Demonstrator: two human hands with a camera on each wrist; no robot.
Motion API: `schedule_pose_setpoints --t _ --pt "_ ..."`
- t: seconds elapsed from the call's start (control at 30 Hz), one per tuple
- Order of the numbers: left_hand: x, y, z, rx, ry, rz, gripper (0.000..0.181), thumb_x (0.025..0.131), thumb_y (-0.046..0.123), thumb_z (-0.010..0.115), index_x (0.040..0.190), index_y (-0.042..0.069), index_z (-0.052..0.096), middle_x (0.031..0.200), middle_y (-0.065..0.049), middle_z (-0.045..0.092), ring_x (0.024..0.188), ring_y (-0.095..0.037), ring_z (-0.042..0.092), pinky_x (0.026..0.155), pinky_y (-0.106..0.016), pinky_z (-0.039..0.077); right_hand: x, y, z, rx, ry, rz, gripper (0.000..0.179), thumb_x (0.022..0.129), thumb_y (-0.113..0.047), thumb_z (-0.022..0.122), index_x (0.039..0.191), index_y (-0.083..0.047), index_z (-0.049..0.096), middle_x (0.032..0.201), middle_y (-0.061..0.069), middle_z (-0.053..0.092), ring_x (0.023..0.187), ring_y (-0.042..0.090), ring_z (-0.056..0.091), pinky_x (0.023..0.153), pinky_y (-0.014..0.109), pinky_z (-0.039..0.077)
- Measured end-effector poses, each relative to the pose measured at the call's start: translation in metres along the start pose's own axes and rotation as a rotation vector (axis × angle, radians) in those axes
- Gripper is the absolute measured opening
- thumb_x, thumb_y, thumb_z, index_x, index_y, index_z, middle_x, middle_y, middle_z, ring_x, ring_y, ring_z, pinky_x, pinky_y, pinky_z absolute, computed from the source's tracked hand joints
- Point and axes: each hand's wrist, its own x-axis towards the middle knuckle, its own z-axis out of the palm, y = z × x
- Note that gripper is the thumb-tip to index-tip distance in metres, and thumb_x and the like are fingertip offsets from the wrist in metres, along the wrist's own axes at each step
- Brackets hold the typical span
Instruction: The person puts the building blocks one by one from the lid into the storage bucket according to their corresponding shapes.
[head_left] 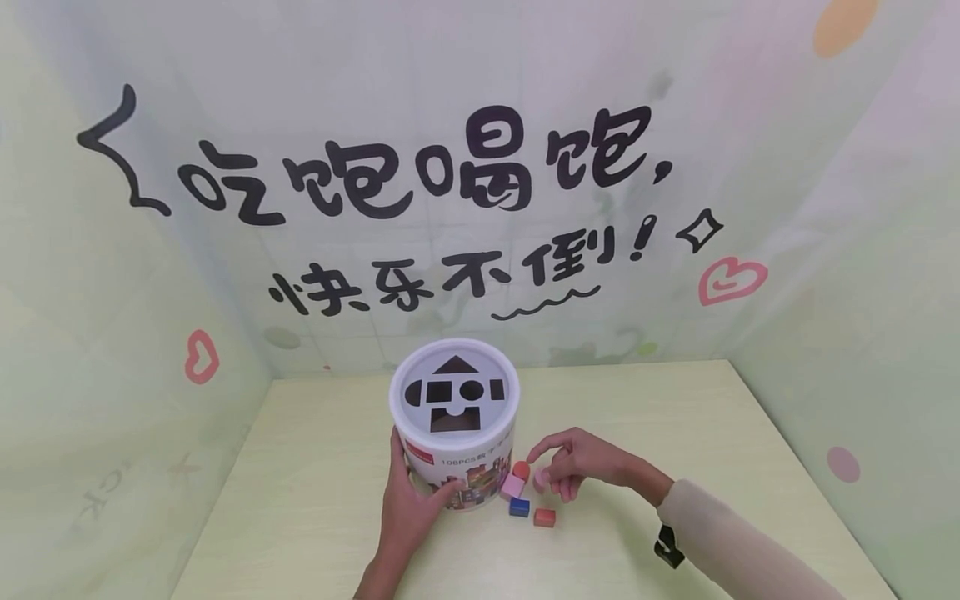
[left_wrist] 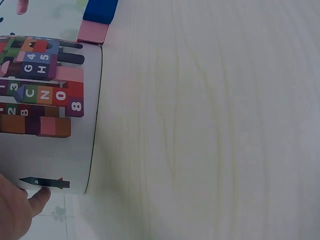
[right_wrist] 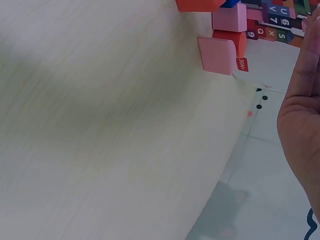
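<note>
A white toy-block bucket point(head_left: 480, 487) with shaped holes in its lid point(head_left: 455, 387) stands on the table. My left hand point(head_left: 408, 508) holds its side, thumb across the printed front; in the left wrist view a fingertip point(left_wrist: 40, 201) rests on the wall. Right of the bucket lie a round orange-red block point(head_left: 521, 469), a pink cube point(head_left: 513, 486), a blue block point(head_left: 519, 507) and a red block point(head_left: 544, 518). Another pink block point(right_wrist: 217, 56) stands beside the round one. My right hand point(head_left: 576, 463) hovers by these, index finger extended, with no block visibly gripped.
The pale wooden table point(head_left: 315, 467) is bounded by a printed backdrop point(head_left: 480, 75) behind and at both sides. A black strap point(head_left: 667, 547) hangs under the right sleeve point(head_left: 735, 533).
</note>
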Motion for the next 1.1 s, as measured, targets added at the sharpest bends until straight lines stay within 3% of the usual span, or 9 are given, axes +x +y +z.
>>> schedule_pose_setpoints --t 0.47,0.73,1.1 --pt "0.0 -0.001 0.0 0.001 0.0 -0.002 0.119 0.056 0.05 0.081 0.145 0.037 0.004 0.142 0.015 0.027 0.124 -0.017 0.035 0.098 -0.048 0.035 0.0 0.019 0.006 -0.009 -0.066 0.032 0.028 0.086 -0.009 0.058 0.112 0.0 0.062 0.068 0.014 0.063 0.05 0.017 0.058 0.049 0.033 0.055" --pt "0.001 0.001 0.0 0.005 0.003 -0.016 0.119 0.055 0.052 0.081 0.145 0.038 0.003 0.142 0.013 0.027 0.124 -0.019 0.034 0.098 -0.049 0.034 0.002 0.033 0.006 -0.068 -0.099 0.075 0.024 0.084 -0.011 0.059 0.107 -0.008 0.067 0.073 0.015 0.066 0.051 0.016 0.059 0.047 0.03 0.053" --pt "0.0 -0.001 0.001 0.003 0.0 -0.027 0.12 0.055 0.051 0.081 0.145 0.038 0.002 0.143 0.013 0.026 0.126 -0.021 0.032 0.099 -0.05 0.032 0.002 0.044 0.01 -0.136 -0.136 0.079 0.027 0.081 -0.007 0.06 0.107 -0.014 0.069 0.065 0.012 0.064 0.049 0.016 0.058 0.044 0.034 0.053"
